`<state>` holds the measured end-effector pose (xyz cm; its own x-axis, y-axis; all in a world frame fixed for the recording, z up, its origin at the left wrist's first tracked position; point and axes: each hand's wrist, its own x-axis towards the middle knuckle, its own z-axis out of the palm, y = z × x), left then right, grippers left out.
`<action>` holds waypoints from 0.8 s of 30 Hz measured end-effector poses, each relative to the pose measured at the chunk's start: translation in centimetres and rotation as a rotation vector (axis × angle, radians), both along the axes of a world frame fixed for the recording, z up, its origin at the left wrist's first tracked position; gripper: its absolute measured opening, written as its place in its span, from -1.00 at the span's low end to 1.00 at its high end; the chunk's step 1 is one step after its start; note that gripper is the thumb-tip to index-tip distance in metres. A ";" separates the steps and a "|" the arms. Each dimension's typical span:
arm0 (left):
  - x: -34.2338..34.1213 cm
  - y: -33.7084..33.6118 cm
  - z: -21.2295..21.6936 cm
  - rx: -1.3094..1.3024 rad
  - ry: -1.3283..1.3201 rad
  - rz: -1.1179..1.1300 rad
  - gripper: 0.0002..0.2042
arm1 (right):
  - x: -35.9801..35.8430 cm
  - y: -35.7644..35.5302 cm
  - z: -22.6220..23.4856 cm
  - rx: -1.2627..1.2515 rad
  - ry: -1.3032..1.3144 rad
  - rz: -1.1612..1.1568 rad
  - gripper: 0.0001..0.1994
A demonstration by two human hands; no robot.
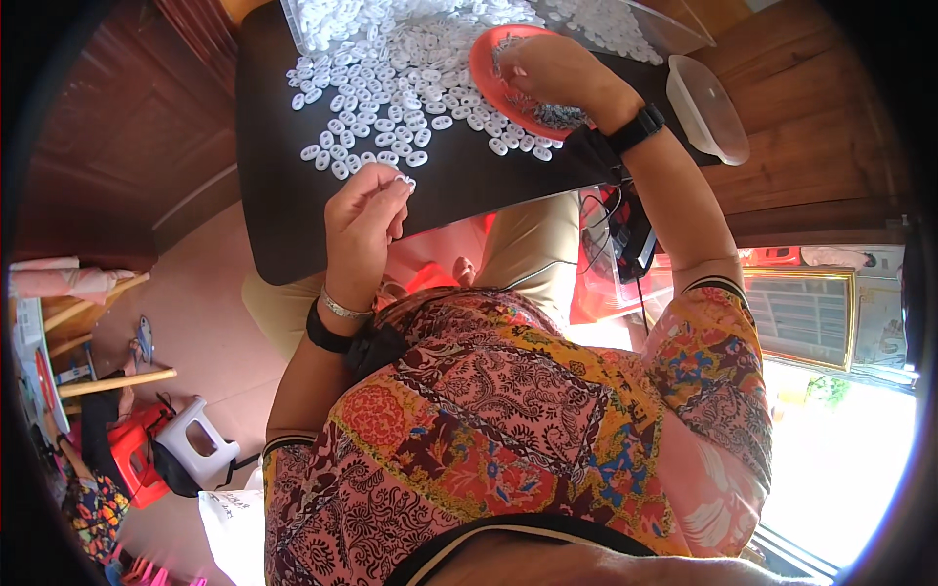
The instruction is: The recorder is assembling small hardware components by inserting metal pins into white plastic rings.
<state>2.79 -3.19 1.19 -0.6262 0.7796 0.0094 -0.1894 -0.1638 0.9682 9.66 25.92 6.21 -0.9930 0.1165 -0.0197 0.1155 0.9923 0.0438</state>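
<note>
Near the table's front edge, my left hand (362,220) pinches a small white plastic piece (406,182) between thumb and fingertips. My right hand (562,73) reaches into a red bowl (482,70) with its fingers bent down among small grey metal pieces (560,117). What those fingertips hold, if anything, is hidden. Many white oval plastic pieces with two holes (388,139) lie scattered on the dark table (283,195), left of the bowl and under its edge.
A clear bin (296,24) heaped with more white pieces stands at the table's far side. An oval translucent tub (705,112) sits at the right edge. Cables (598,210) hang below the table on the right. Red and white stools (200,444) stand at lower left.
</note>
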 end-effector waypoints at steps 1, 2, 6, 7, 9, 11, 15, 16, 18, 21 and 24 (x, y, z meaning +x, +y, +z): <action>0.0 0.0 0.2 -0.005 -0.006 -0.002 -0.89 | 0.1 0.0 0.1 0.002 0.061 -0.008 -0.86; 0.0 0.0 0.2 -0.009 -0.011 -0.007 -0.89 | 0.0 0.0 0.1 0.003 0.060 -0.009 -0.86; 0.1 0.1 0.2 -0.004 -0.010 -0.011 -0.89 | -0.6 0.3 -0.8 -0.005 -0.016 0.021 -0.86; 0.1 0.2 0.3 -0.008 -0.011 -0.013 -0.89 | -0.7 0.5 -1.1 0.039 -0.050 0.050 -0.85; 0.1 0.0 0.3 -0.015 -0.014 -0.008 -0.89 | -1.0 0.0 -0.9 -0.047 -0.098 -0.024 -0.86; 0.1 0.0 0.1 0.006 0.005 -0.007 -0.89 | -1.2 -0.4 -0.5 -0.131 -0.145 -0.100 -0.86; 0.2 0.1 0.3 0.000 -0.001 -0.003 -0.89 | -1.8 0.5 -0.9 -0.086 -0.074 -0.027 -0.86; 0.3 0.2 0.3 0.008 -0.003 -0.006 -0.89 | -2.0 1.1 -1.3 -0.065 -0.044 -0.049 -0.86; 0.2 0.1 0.3 0.016 -0.003 -0.003 -0.89 | -2.7 1.0 -1.5 -0.007 -0.103 -0.049 -0.85; 0.1 -0.1 0.4 -0.025 -0.030 0.003 -0.88 | -2.4 0.8 -1.0 0.030 -0.032 0.035 -0.85; -0.2 -0.1 0.2 -0.017 -0.033 -0.002 -0.86 | -0.8 0.7 0.2 -0.063 0.237 0.057 -0.86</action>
<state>2.64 -3.29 1.34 -0.6241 0.7810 -0.0246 -0.2213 -0.1465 0.9641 8.91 26.63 6.42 -0.9756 0.0663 0.2094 0.0593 0.9974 -0.0399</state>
